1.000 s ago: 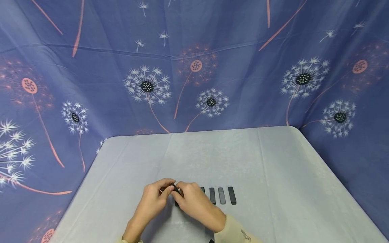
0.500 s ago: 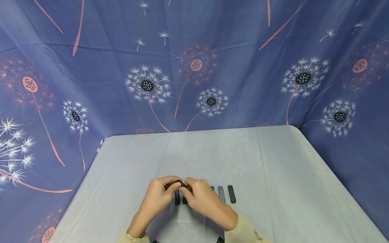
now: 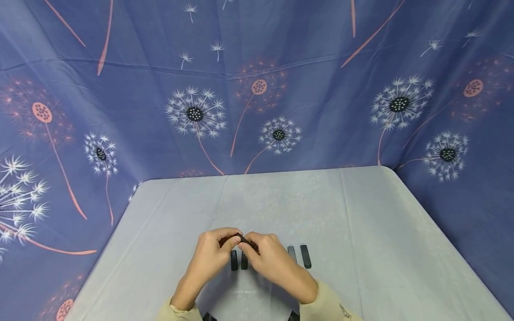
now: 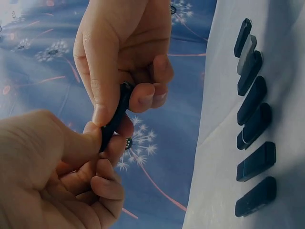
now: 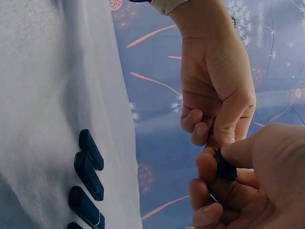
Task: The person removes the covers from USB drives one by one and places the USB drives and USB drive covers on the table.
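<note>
Both hands meet in front of the person and hold one small black USB stick [image 4: 114, 117] between them, raised above the table. My left hand [image 3: 211, 254] pinches one end with thumb and fingers. My right hand [image 3: 271, 261] pinches the other end, its thumb lying along the stick. In the right wrist view fingers cover most of the USB stick [image 5: 226, 167]. Below the hands, several similar sticks lie in a row; a black stick [image 3: 234, 260] and another black stick [image 3: 244, 261] show left of the right hand, whose wrist side hides the row's middle.
A grey stick [image 3: 292, 253] and a black stick [image 3: 306, 257] lie at the row's right end. The row stands on a table with a pale cloth [image 3: 281, 205]. A blue dandelion-print curtain [image 3: 321, 111] hangs behind the table and along its sides.
Both hands have shifted a little to the right with the USB stick between them. Two sticks at the row's left are now uncovered, while the right hand hides more of the middle.
</note>
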### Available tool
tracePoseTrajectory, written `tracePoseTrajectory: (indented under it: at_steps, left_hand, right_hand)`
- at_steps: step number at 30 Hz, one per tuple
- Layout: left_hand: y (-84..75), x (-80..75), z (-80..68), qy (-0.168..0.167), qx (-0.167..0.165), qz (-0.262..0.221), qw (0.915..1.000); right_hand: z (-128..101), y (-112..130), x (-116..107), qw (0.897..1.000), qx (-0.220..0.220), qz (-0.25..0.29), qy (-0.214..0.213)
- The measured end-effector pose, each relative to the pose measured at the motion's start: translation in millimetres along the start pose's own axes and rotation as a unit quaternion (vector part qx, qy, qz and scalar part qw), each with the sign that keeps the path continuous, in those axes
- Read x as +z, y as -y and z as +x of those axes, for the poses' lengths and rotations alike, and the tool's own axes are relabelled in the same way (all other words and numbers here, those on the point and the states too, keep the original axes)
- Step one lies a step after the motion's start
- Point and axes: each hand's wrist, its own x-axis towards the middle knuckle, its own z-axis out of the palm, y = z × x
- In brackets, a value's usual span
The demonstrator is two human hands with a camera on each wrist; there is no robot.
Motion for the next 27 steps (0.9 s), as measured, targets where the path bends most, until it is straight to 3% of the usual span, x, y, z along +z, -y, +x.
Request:
tracePoseTrajectory:
  at_steps: [7, 20, 27]
  left_hand:
    - [-1.3, 1.8, 0.7, -0.008, 0.017, 0.01, 0.9998]
    - [-4.0, 1.5, 2.5, -0.009, 0.007, 0.007, 0.9999]
    - [-4.6, 1.0, 3.1, -0.012, 0.014, 0.006, 0.9998]
  right_hand:
    - [-0.5, 0.3, -1.8, 1.0, -0.011, -0.014, -0.016]
    - [-1.3, 2.0, -3.3, 0.999, -0.02, -0.017, -0.026]
    - [0.3, 2.7, -0.4, 0.998, -0.046, -0.029, -0.035]
